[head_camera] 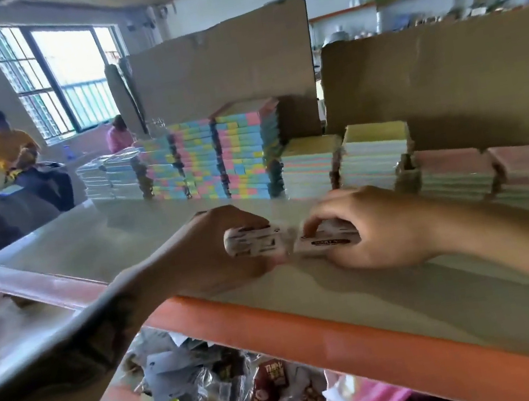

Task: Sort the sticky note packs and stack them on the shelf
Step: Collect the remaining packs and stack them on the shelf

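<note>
Left hand [225, 248] clamped on white-labelled pack [252, 240]; right hand [364, 229] clamped on second pack [328, 240]. Both packs held just above shelf [89, 242], near front edge, ends nearly touching. At 12 o'clock: multicolour stacks [214, 156]. At 1–2 o'clock: pastel stacks [346, 159], pink-topped stacks [494, 171]. Cardboard sheets [428, 84] stood behind stacks. Orange rail [311, 331] at 6 o'clock; snack bags [270, 397] seen below. Two seated people [10, 147] at 10 o'clock by window [60, 76].
</note>
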`<state>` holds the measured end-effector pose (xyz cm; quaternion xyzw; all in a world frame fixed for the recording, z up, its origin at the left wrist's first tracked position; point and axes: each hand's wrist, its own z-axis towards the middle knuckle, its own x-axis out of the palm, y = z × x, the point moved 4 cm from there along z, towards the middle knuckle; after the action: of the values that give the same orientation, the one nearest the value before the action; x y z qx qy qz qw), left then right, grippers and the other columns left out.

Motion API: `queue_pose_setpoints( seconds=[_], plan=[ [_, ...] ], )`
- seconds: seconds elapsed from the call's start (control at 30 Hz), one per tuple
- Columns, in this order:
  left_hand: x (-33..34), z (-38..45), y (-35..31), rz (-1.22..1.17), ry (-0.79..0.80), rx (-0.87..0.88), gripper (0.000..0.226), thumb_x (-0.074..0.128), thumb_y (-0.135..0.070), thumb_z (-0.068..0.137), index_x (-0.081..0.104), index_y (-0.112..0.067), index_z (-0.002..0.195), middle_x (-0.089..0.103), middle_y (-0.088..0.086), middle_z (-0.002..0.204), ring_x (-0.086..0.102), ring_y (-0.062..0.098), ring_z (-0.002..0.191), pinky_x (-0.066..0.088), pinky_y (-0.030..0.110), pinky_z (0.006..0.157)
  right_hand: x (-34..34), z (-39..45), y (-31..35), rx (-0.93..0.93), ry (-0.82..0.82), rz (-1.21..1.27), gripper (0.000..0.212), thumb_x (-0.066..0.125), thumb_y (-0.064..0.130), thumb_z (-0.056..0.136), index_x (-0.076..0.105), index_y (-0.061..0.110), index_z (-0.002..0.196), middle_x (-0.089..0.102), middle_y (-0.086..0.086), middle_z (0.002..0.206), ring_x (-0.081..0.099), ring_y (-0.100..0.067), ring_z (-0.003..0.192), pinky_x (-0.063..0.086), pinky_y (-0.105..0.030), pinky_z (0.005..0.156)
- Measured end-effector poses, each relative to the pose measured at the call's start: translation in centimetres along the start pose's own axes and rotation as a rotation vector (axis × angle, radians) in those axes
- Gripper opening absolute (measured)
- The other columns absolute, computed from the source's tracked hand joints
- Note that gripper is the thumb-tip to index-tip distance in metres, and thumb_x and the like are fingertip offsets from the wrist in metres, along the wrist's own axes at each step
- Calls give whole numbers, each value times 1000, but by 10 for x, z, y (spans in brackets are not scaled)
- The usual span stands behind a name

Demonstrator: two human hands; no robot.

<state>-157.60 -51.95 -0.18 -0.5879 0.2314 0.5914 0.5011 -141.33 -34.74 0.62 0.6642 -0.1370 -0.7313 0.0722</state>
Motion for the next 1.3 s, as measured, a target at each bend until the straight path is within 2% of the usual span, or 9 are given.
queue_pose_setpoints(
  seconds=[0.33,0.43,0.5,0.6,0.7,0.83,0.93,1.1,1.3],
  plan=[
    [4,5,-1,-219,-53,109,57,46,-83,74,74,-45,106,72,-26,98,66,-5,91,50,26,77,8,-2,18,-89,-329,37,58,61,71,80,54,43,131,60,22,129,58,0,120,48,-41,103],
    [1,9,-3,-376,-86,121,67,44,-85,81,75,-26,89,62,-3,65,56,10,57,40,32,55,1,3,26,-89,-420,154,40,72,53,85,64,38,121,71,20,109,66,4,101,50,-23,90],
    [-1,10,-7,-468,-72,150,67,44,-80,88,71,-20,78,42,-7,56,37,10,50,26,30,50,-4,6,30,-64,-434,194,27,76,39,89,70,32,114,73,18,95,66,7,84,47,-12,76],
    [-5,12,-10,-573,-48,160,44,51,-54,99,59,-34,60,42,-18,51,38,0,48,26,14,51,-6,11,33,-7,-427,252,12,76,28,91,72,29,102,72,16,84,67,2,74,50,-16,69],
    [-5,17,-2,-699,20,135,26,67,-47,92,69,-27,77,61,-12,57,53,-5,59,38,13,63,-6,16,32,60,-434,354,5,75,25,92,71,27,95,73,8,80,67,-6,67,52,-28,67],
    [-9,23,24,-958,86,33,40,93,-35,71,72,-12,96,76,7,85,66,15,82,49,43,90,-9,19,32,170,-497,574,4,73,27,94,72,24,94,75,-3,82,65,-21,68,48,-36,66],
    [-16,23,37,-1070,39,-19,54,94,-29,64,68,-11,107,76,13,93,69,23,83,49,43,84,-13,26,39,239,-589,694,5,75,27,94,72,23,94,77,-5,84,68,-42,87,53,-50,77],
    [-24,24,52,-1207,-18,-137,38,82,-31,74,71,-9,102,76,12,90,70,25,81,51,45,86,-6,46,56,354,-676,902,15,76,20,89,62,13,91,77,-12,81,71,-20,72,50,-41,73],
    [-33,24,73,-1288,-91,-167,28,78,-18,83,72,-9,108,77,12,95,70,25,81,50,44,84,12,72,81,389,-420,964,38,74,35,70,63,19,103,78,-12,90,72,-24,76,50,-38,70]
  ],
)
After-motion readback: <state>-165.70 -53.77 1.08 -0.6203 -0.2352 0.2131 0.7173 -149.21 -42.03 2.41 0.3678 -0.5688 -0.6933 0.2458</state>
